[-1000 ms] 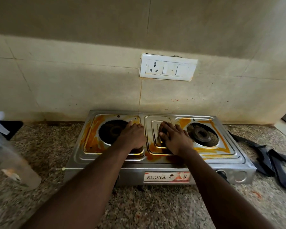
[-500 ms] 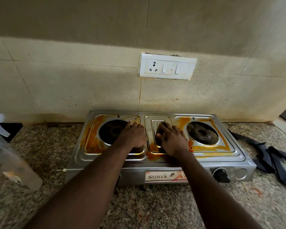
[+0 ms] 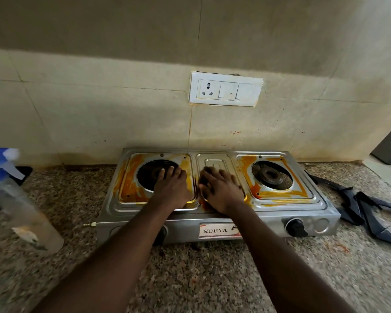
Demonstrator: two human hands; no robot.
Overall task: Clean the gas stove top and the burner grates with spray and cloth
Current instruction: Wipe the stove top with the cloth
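A steel two-burner stove (image 3: 282,205) smeared with orange stains sits on the granite counter with its grates off. My left hand (image 3: 172,188) rests flat over the near right edge of the left burner opening (image 3: 148,173), fingers straight. On the centre panel my right hand (image 3: 221,190) presses down with fingers spread. Something dark shows at its fingertips, but I cannot tell what it is. The right burner (image 3: 270,175) is uncovered. A clear spray bottle (image 3: 20,206) with a blue head stands at the far left. Two black burner grates (image 3: 368,213) lie on the counter to the right of the stove.
A white switch plate (image 3: 226,89) is on the tiled wall behind the stove. A black knob (image 3: 295,227) sticks out of the stove front on the right. The speckled counter (image 3: 190,279) stretches in front. A dark object stands behind the bottle at the left edge.
My right hand has slid a little to the left on the centre panel, away from the right burner. My left hand has stayed in place.
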